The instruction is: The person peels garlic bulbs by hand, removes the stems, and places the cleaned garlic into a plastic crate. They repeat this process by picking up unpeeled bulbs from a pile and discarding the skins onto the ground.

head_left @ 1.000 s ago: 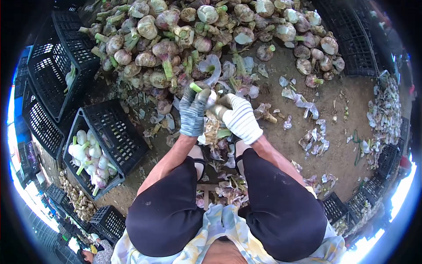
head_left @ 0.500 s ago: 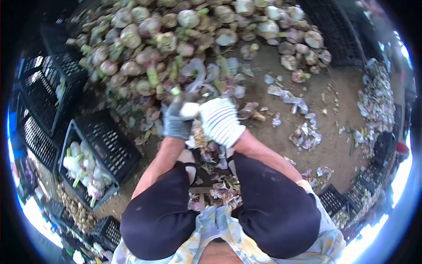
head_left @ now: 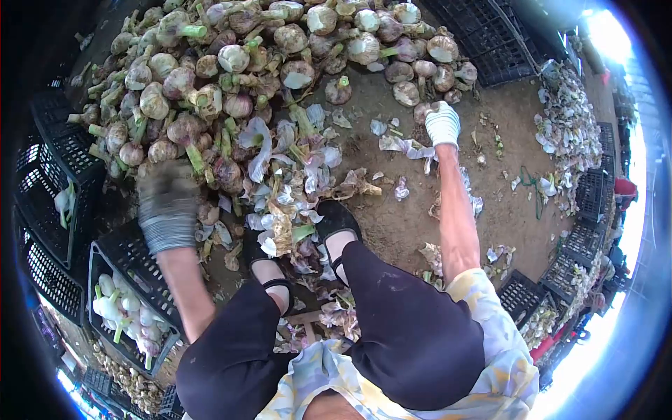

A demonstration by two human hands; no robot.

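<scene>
A large heap of unpeeled garlic bulbs (head_left: 234, 59) with cut stems lies in front of me. My right hand (head_left: 442, 127), in a white striped glove, reaches out to the heap's right end, its fingers closed on a garlic bulb (head_left: 423, 113) there. My left hand (head_left: 168, 210), in a grey glove, is above the heap's lower left edge, close to a black crate (head_left: 129, 259). Motion smears its fingers, and whether they hold anything cannot be seen. White peeled garlic bulbs (head_left: 126, 311) lie inside that crate.
Papery garlic skins (head_left: 283, 203) litter the ground around my shoes (head_left: 339, 224). Other black crates (head_left: 52, 210) stand at the left, and one more (head_left: 483, 42) is behind the heap at the right. A mound of skins (head_left: 570, 115) lies farther right.
My hands were together over the skins, with a white peeled bulb between them. Now they are apart: the left has moved toward the crate, the right has reached forward and right to a bulb.
</scene>
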